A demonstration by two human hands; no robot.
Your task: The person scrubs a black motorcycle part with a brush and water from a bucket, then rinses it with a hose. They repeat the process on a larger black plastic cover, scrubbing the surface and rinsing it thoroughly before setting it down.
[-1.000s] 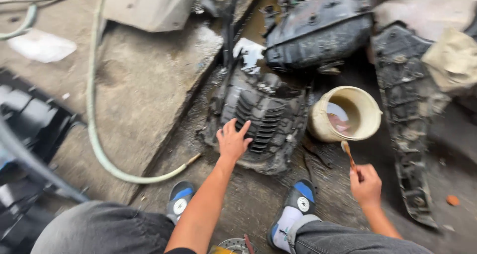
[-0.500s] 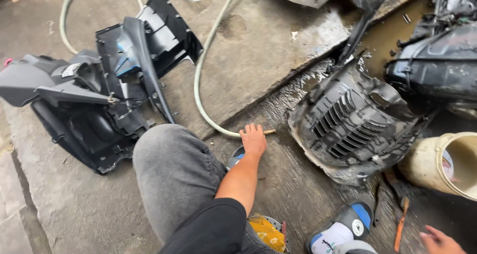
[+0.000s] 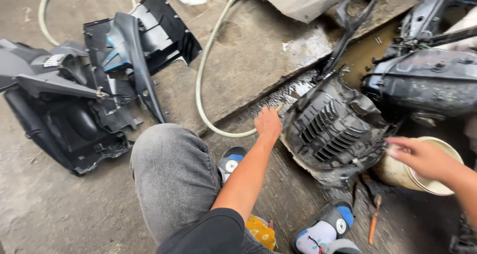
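Near the middle of the wet concrete floor (image 3: pixel 59 219), a grimy black engine cover (image 3: pixel 334 130) with slatted vents lay tilted beside a shallow channel of dirty water. The left hand (image 3: pixel 268 124) rested at its near-left edge, fingers curled together in a loose fist, clamped on nothing that showed. The right hand (image 3: pixel 421 157) reached in from the right, fingers spread slightly and blurred, touching the cover's right edge just in front of a cream bucket (image 3: pixel 433 178). The cover looked oily, caked with grime and jagged along its lower rim. Judging by the slick film, it could slip from a bare grasp, or the rough rim could cut skin. An orange-handled tool (image 3: pixel 373 227) lay near the sandalled feet, and black plastic panels (image 3: pixel 89 90) lay heaped at far left beside a pale hose (image 3: pixel 202 90).
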